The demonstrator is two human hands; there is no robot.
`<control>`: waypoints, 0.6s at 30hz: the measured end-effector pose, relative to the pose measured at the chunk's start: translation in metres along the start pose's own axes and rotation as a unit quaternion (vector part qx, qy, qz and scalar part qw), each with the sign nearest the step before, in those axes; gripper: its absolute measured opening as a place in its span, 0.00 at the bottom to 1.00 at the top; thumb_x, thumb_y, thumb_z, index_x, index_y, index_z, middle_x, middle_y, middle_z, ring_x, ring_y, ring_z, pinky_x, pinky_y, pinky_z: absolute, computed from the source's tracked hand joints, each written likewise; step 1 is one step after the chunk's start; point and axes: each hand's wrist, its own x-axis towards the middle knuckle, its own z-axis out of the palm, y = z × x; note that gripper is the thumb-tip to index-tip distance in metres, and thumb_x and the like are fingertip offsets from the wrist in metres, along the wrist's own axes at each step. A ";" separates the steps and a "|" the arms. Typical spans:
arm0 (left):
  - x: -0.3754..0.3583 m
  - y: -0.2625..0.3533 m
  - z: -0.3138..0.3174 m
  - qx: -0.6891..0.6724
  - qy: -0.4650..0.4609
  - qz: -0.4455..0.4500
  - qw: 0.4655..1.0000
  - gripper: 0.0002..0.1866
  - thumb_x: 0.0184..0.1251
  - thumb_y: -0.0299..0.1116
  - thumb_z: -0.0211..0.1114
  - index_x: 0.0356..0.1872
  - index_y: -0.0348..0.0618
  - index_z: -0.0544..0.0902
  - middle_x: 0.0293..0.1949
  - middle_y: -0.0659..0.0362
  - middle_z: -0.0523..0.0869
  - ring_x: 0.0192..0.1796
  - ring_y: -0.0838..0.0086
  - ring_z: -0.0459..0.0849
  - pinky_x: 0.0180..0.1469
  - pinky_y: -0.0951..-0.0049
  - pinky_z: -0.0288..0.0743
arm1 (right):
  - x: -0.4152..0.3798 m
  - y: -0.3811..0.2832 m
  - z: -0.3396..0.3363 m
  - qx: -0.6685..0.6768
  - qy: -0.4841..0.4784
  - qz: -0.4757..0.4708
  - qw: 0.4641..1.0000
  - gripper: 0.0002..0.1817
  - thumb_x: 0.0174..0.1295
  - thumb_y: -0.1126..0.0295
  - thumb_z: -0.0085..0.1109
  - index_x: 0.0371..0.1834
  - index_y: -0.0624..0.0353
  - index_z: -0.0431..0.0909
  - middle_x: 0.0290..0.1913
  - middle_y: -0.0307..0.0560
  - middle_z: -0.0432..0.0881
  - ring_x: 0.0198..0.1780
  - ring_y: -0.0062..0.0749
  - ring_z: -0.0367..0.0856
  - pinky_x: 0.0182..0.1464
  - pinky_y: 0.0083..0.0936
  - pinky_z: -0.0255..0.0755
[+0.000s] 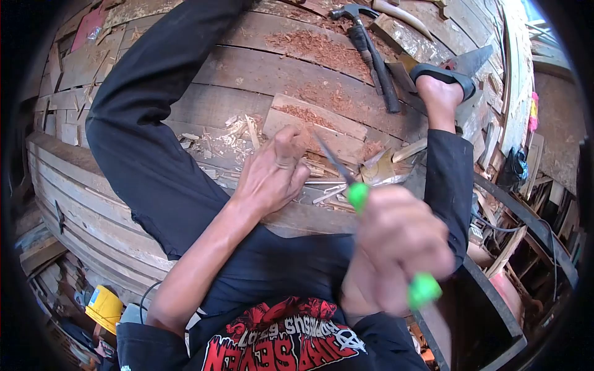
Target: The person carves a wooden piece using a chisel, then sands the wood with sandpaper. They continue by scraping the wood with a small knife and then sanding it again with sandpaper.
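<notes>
Right hand point(402, 244): I'm gripping a green handle point(359, 196).
Tool point(334, 159): its thin, pointed metal is slanting toward the board point(349, 127).
Left hand point(267, 173): curling at the board; whether grasping, I can't tell.
Board: carrying crumbly, reddish sawdust point(306, 115).

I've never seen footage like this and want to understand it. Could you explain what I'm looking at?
There is no machine here. A camera on a person's head looks forward and down, so their shirt appears at the bottom. The hands are bare. The right hand, blurred, grips a green-handled tool with a thin, pointed metal shaft. The left hand is at a small board; whether it holds anything is hard to tell. On the wooden planks lie reddish shavings, a hammer and, by one foot, what looks like a saw blade.
</notes>
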 end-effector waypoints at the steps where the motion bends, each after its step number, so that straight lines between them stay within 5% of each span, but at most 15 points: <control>1: 0.001 0.001 -0.001 -0.010 -0.009 -0.007 1.000 0.31 0.70 0.30 0.62 0.68 0.47 0.54 0.51 0.41 0.82 0.48 0.37 0.86 0.51 0.40 0.81 | -0.020 0.027 -0.001 -0.068 0.008 0.015 0.998 0.14 0.55 0.76 0.66 0.24 0.53 0.66 0.19 0.36 0.72 0.17 0.26 0.70 0.25 0.28 0.66; 3: 0.000 0.006 0.001 -0.005 -0.001 0.002 1.000 0.31 0.68 0.30 0.63 0.66 0.46 0.55 0.47 0.42 0.84 0.49 0.38 0.86 0.51 0.41 0.82 | -0.051 0.067 -0.006 -0.208 0.000 0.040 0.977 0.15 0.54 0.73 0.69 0.26 0.52 0.67 0.21 0.36 0.72 0.19 0.25 0.71 0.27 0.27 0.66; 7: -0.011 0.007 0.005 0.004 0.036 -0.019 0.999 0.29 0.67 0.29 0.63 0.63 0.47 0.57 0.49 0.42 0.82 0.50 0.39 0.86 0.49 0.42 0.82 | -0.008 0.036 -0.018 0.045 0.023 0.051 0.997 0.14 0.60 0.72 0.63 0.26 0.50 0.65 0.18 0.33 0.69 0.15 0.22 0.66 0.23 0.25 0.60; 12: -0.005 0.001 0.004 -0.001 0.039 -0.002 0.999 0.27 0.68 0.30 0.64 0.63 0.44 0.60 0.50 0.40 0.83 0.51 0.39 0.86 0.50 0.43 0.82 | 0.016 0.007 -0.012 0.057 0.031 0.015 0.998 0.13 0.59 0.74 0.61 0.26 0.51 0.64 0.18 0.33 0.69 0.14 0.23 0.65 0.22 0.27 0.58; 15: -0.003 0.005 -0.002 0.002 -0.017 0.022 1.000 0.28 0.69 0.30 0.64 0.65 0.44 0.61 0.51 0.40 0.84 0.51 0.39 0.86 0.51 0.43 0.82 | -0.037 0.080 -0.015 -0.195 -0.041 0.034 0.979 0.07 0.53 0.74 0.65 0.28 0.56 0.73 0.20 0.36 0.70 0.20 0.23 0.68 0.26 0.28 0.67; 18: -0.008 0.005 0.004 0.017 0.052 0.031 0.998 0.28 0.71 0.32 0.63 0.68 0.43 0.61 0.51 0.41 0.84 0.50 0.38 0.86 0.52 0.43 0.82 | -0.042 0.093 -0.016 -0.019 0.025 0.089 0.996 0.10 0.56 0.77 0.67 0.28 0.57 0.72 0.21 0.37 0.71 0.19 0.25 0.69 0.24 0.25 0.65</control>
